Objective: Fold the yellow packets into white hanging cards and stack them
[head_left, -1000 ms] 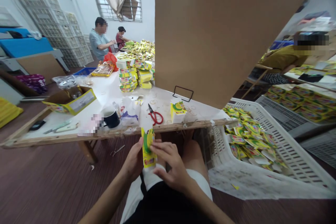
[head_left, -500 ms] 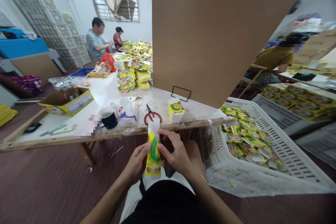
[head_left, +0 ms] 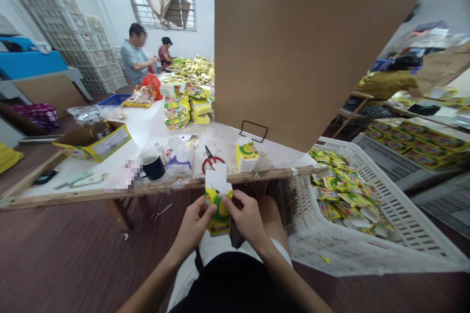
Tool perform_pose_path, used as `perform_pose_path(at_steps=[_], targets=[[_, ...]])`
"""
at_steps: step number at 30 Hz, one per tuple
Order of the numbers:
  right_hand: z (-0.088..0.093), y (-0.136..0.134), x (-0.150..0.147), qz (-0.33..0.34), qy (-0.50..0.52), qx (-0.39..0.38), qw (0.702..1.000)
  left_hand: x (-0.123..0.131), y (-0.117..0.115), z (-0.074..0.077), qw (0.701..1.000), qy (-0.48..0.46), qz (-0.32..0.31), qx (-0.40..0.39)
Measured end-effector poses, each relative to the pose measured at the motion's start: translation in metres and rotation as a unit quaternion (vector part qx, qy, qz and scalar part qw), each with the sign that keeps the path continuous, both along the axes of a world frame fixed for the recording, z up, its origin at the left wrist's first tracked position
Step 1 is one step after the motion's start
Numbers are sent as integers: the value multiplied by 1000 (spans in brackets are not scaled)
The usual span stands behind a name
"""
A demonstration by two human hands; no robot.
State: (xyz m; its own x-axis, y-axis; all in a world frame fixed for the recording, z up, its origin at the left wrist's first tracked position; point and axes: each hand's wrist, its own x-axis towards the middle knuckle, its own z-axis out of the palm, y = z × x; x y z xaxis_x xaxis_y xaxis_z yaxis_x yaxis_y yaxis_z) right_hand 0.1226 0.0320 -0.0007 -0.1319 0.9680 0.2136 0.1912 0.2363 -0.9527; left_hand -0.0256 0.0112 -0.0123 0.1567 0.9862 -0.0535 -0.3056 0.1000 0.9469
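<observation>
Over my lap, in front of the table edge, I hold a small yellow and green printed carton upright between both hands. Its white top flap stands up and its mouth gapes. My left hand pinches the left side, thumb on the front. My right hand grips the right side, thumb near the upper front edge. Just beyond the carton lie red-handled scissors. To their right a stack of flat cartons stands by the table's front edge.
A white crate full of cartons stands at my right. A brown board rises from the table. A dark mug, an open box and bundled cartons are on it. Other people sit or stand farther off.
The carton has gone from flat and narrow to opened out at the top. My right hand has shifted from its upper flap to gripping its right side.
</observation>
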Motion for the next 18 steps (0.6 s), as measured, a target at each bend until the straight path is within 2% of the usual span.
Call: perform_pose_path(at_steps=[5, 8, 12, 16, 18], targets=[[2, -3, 4, 25, 91, 8, 995, -3, -4, 11, 999, 4, 23, 49], [2, -4, 12, 65, 85, 19, 994, -4, -6, 15, 998, 15, -21, 56], [6, -2, 24, 113, 30, 4, 993, -5, -6, 13, 996, 3, -82, 44], [10, -1, 28, 83, -3, 26, 996, -1, -8, 14, 993, -7, -105, 49], [9, -1, 26, 60, 20, 29, 998, 1, -9, 16, 994, -12, -96, 48]])
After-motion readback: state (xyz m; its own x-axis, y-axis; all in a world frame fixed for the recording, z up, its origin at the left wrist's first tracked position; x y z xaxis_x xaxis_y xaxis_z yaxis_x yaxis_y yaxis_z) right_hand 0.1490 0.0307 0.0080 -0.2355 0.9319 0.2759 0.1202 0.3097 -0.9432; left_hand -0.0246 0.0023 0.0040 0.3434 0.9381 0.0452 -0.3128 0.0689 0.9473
